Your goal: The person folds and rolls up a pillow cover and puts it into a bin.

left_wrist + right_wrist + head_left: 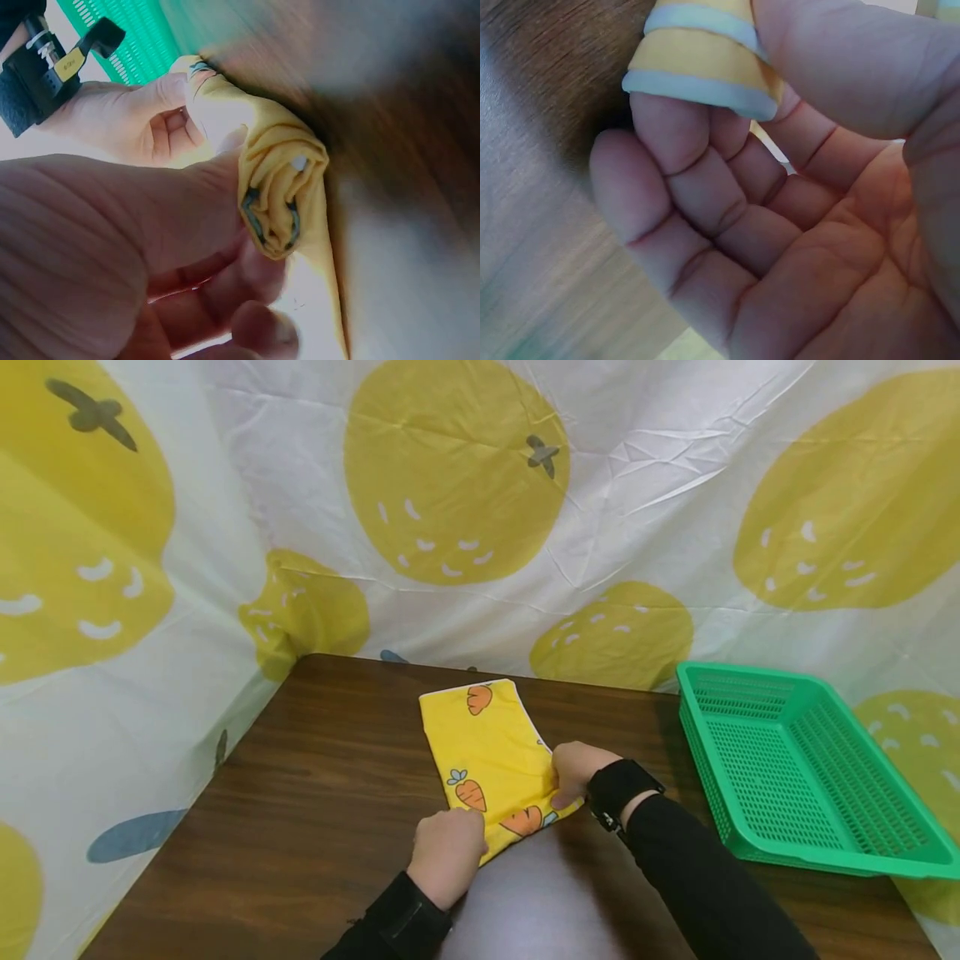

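Observation:
A yellow cloth (491, 752) printed with orange carrots lies on the brown table, its white-edged far end flat. Along its near end the fabric is rolled up; the left wrist view shows the roll's end (281, 187) as a coil of layers. My left hand (448, 852) grips the left end of this roll, thumb on one side and fingers curled on the other. At the right end, my right hand (581, 770) pinches the roll between thumb and fingers. White-trimmed layers (701, 94) stick out of that pinch in the right wrist view.
A green plastic basket (738, 822) with perforated walls stands on the table to the right of my right forearm. White fabric with large yellow fruit prints (457, 468) hangs behind the table (330, 777) and along its left side.

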A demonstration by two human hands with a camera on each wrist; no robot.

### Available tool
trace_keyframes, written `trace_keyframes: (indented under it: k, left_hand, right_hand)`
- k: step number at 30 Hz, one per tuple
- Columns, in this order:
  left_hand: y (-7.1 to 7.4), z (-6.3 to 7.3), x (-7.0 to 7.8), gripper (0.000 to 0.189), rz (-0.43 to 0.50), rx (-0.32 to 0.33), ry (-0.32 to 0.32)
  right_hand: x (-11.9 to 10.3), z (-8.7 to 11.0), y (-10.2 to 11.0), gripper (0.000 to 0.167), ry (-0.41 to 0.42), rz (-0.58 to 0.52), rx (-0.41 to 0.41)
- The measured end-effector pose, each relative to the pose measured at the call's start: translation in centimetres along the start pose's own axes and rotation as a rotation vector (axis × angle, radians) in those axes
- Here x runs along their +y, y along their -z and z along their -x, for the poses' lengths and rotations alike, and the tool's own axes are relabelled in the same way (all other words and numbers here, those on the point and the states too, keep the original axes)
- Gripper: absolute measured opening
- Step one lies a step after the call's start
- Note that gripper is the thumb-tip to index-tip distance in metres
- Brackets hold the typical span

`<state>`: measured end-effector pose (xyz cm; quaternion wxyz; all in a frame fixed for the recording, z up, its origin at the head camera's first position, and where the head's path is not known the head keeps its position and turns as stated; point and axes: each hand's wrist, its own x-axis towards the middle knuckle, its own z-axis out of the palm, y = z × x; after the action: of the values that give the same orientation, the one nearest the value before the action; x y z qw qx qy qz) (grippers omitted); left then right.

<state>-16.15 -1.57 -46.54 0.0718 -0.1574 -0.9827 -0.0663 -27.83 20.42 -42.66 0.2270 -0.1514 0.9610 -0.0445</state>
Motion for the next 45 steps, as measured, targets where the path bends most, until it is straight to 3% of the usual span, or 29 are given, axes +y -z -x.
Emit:
trace_keyframes:
  k: [5, 9, 15, 22, 30, 35, 37, 40, 45]
  left_hand:
    - [-0.3, 0.3, 0.5, 0.009, -0.060, 0.141, -0.118]
    - [-0.4, 0.5, 0.9, 0.016, -0.036, 0.133, -0.171]
    - [-0.1, 0.6, 1.3, 0.023, -0.010, 0.052, -0.163]
    - [0.0, 0.4, 1.4, 0.021, 0.041, 0.002, -0.116]
    - [-0.1, 0.4, 1.4, 0.036, 0.029, 0.021, -0.092]
    - [-0.3, 0.5, 1.4, 0.013, 0.031, 0.067, -0.094]
    - [-0.3, 0.5, 1.4, 0.013, 0.023, 0.088, -0.101]
    - [-0.2, 0.4, 1.3, 0.018, 0.006, 0.096, -0.112]
    - [-0.2, 0.4, 1.2, 0.018, -0.027, 0.115, -0.132]
  right_hand:
    - [0.6, -0.1, -0.1, 0.025, -0.028, -0.113, -0.018]
    - [1.0, -0.3, -0.1, 0.025, -0.024, -0.152, -0.016]
    - [1.5, -0.3, 0.3, 0.025, -0.021, -0.217, -0.018]
    - [2.3, -0.5, 0.2, 0.026, -0.012, -0.267, -0.017]
    - [2.6, -0.8, 0.3, 0.028, -0.040, -0.283, -0.025]
    - [2.7, -1.1, 0.3, 0.032, -0.092, -0.255, -0.046]
    - [2.8, -1.2, 0.2, 0.032, -0.094, -0.255, -0.048]
    - [3.2, -1.3, -0.1, 0.032, -0.057, -0.245, -0.022]
    - [3.4, -1.4, -0.3, 0.036, 0.076, -0.180, 0.049]
